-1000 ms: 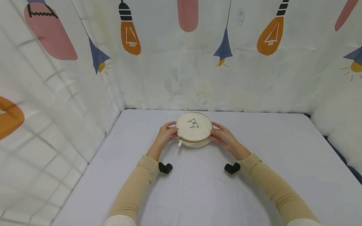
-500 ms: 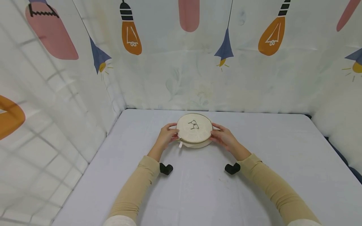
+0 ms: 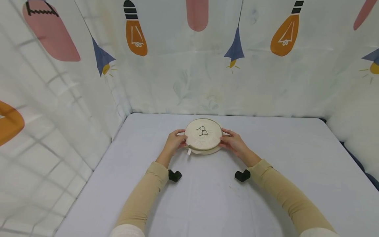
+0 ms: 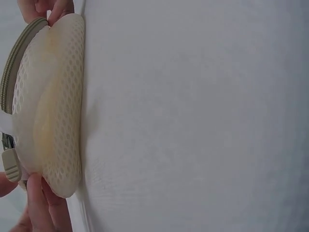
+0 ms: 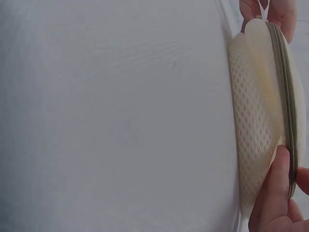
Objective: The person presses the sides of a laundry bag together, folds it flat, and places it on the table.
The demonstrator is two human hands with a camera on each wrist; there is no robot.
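Observation:
A round cream mesh laundry bag [image 3: 203, 140], with a small line drawing of a bra on its lid, sits on the white table near the back. My left hand [image 3: 175, 141] grips its left side, thumb above and fingers below the rim. On the opposite side my right hand [image 3: 235, 144] holds it the same way. A zipper [image 5: 287, 96] runs round the edge, and its pull [image 4: 11, 164] shows beside my left hand in the left wrist view. Through the mesh wall, a pale yellowish shape shows; what it is stays hidden.
The white-covered table [image 3: 213, 197] reaches to a patterned fabric wall [image 3: 195, 82] close behind the bag. Another fabric wall [image 3: 53, 131] rises along the left. Dark wrist mounts [image 3: 174, 176] stick out inward from both sleeves.
Both hands keep their hold on the laundry bag, which has hardly moved. The head view has shifted very slightly.

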